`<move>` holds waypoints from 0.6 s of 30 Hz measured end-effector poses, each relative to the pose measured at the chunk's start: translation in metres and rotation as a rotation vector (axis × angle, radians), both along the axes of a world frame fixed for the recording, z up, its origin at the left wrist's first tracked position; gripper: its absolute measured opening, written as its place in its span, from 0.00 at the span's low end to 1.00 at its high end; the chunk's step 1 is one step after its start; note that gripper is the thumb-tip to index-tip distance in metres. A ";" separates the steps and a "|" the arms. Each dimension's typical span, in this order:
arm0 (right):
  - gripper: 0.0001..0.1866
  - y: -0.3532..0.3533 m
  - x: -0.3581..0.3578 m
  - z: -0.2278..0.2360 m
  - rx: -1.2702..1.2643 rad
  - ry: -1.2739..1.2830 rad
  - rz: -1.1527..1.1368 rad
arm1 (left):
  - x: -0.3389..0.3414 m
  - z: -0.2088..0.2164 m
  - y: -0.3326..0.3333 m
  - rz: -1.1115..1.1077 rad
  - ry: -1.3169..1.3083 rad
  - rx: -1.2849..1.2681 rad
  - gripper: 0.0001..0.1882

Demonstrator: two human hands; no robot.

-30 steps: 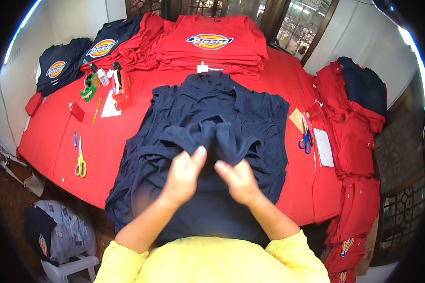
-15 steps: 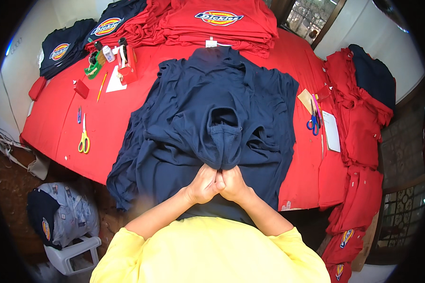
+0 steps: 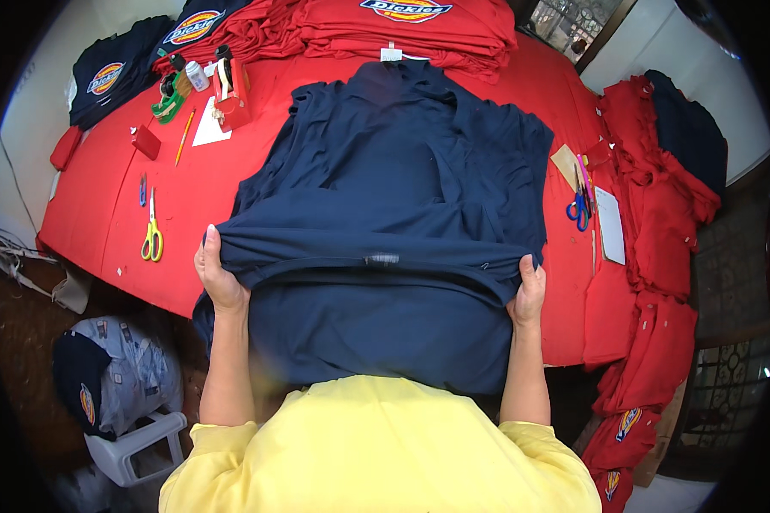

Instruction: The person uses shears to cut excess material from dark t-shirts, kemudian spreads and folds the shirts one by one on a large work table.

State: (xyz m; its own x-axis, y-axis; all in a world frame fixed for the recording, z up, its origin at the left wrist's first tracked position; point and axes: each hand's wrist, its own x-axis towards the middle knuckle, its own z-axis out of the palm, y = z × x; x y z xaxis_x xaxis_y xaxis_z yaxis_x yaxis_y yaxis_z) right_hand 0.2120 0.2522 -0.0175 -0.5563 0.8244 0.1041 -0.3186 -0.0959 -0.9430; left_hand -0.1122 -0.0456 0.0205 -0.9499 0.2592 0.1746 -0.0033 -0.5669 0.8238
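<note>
Head view: Q. Item in hand?

A. Navy garment (image 3: 351, 244), one. Placed directly between left and right fingers; edge drawn out crosswise, pale mark (image 3: 382, 258) at mid-edge.

Q. Condition of the fingers?

A. Left hand (image 3: 222, 278): pinching the left end of the edge, thumb uppermost. Right hand (image 3: 528, 295): pinching the right end, thumb likewise upward. Other fingers partly hidden by cloth. Hands well apart.

Q. Under and around?

A. More navy cloth (image 3: 376, 333), both nearer than the fingers and beyond them; layers not countable. Table (image 3: 103, 222), red-covered, beneath.

Q. Left of the left fingers?

A. Yellow-handled scissors (image 3: 152, 235), one pair, near. Just beyond: small blue tool (image 3: 143, 190), kind unclear. Farther beyond: small red box (image 3: 145, 143), yellow pencil (image 3: 185, 137), white paper (image 3: 209, 128), red tape dispenser (image 3: 233, 98), white bottle (image 3: 198, 77).

Q. Right of the right fingers?

A. Blue-handled scissors (image 3: 578, 212), one pair, and white notepad (image 3: 610, 227), both near, a little beyond. Farther right: red garments (image 3: 659, 188), piled.

Q. Far beyond both?

A. Red garment stack (image 3: 411, 43), emblem on top. Toward far left: navy shirt (image 3: 128, 64), emblem showing.
</note>
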 end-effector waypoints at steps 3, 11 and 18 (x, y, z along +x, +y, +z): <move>0.24 -0.001 -0.006 0.001 -0.033 0.047 0.028 | -0.001 0.000 -0.002 0.048 0.009 0.044 0.11; 0.23 -0.004 -0.012 0.013 -0.117 0.076 0.010 | 0.000 0.010 -0.002 -0.014 -0.078 0.015 0.13; 0.21 0.005 -0.012 0.031 -0.197 0.038 0.016 | 0.001 0.039 0.003 -0.221 -0.310 0.120 0.15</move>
